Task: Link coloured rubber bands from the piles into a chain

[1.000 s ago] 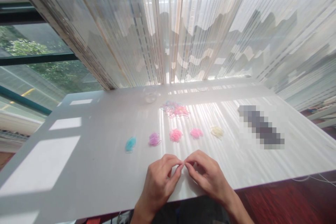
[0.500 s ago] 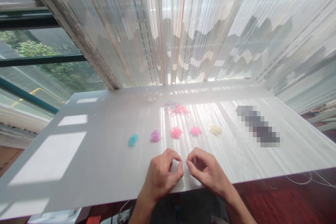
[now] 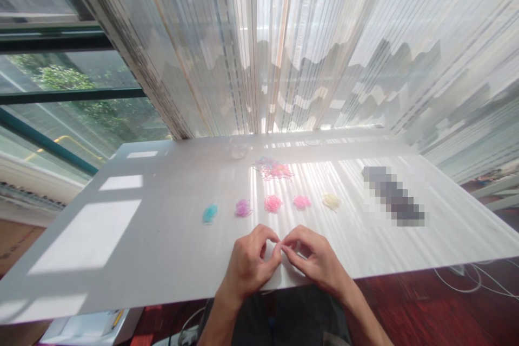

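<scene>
- The left hand [image 3: 251, 257] and right hand [image 3: 314, 254] met at the fingertips above the near edge of the tabletop [image 3: 182, 265]; half a second earlier, a narrow gap had separated them.
- Grip: on each hand, thumb and forefinger were drawn together in a pinch; whether a strand lay between them could not be told.
- Row beyond the hands, left to right: teal pile [image 3: 210, 213], purple pile [image 3: 244, 208], coral-pink pile [image 3: 273, 204], light-pink pile [image 3: 302, 202] and pale-yellow pile [image 3: 331, 201], each apart from its neighbours and visibly unchanged.
- A mixed-colour heap [image 3: 273, 168] of thin strands lay behind the row, near a clear container [image 3: 239, 148].
- The change suggested fine fingertip handling, with the piles left untouched meanwhile.
</scene>
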`<state>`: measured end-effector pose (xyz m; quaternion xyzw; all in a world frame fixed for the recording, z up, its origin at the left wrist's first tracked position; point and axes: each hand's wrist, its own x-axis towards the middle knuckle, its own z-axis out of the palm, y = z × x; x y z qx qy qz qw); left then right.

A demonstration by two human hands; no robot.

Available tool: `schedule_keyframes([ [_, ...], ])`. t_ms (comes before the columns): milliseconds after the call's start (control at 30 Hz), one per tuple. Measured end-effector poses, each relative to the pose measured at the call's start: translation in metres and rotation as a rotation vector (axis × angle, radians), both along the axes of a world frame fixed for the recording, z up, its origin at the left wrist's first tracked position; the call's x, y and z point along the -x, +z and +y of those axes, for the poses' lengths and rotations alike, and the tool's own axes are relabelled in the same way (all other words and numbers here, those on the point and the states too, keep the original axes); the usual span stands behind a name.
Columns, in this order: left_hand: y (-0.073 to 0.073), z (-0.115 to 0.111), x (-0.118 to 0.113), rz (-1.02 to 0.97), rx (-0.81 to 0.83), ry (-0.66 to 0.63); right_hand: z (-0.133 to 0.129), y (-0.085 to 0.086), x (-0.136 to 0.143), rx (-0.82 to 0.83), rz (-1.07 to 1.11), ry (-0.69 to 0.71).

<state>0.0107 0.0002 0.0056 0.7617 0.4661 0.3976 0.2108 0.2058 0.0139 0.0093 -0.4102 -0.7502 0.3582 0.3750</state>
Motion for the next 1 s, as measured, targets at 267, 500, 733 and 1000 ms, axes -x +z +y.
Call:
schedule_keyframes([
  [267, 0.0025, -0.0036, 0.0004, 0.0, 0.044, 0.005, -0.0018, -0.0005, 0.0012, -0.022, -0.016, 0.012],
  [500, 0.0014, -0.0019, -0.0004, 0.051, 0.014, 0.069, -0.003, 0.0018, 0.0016, -0.06, -0.011, -0.074],
  [733, 0.0016, -0.0019, -0.0014, 0.041, -0.017, 0.076, -0.0032, 0.0032, 0.0016, -0.076, -0.02, -0.111],
  [1000, 0.0014, -0.002, -0.0008, 0.058, -0.009, 0.075, -0.0035, 0.0044, 0.0026, -0.114, 0.008, -0.146],
])
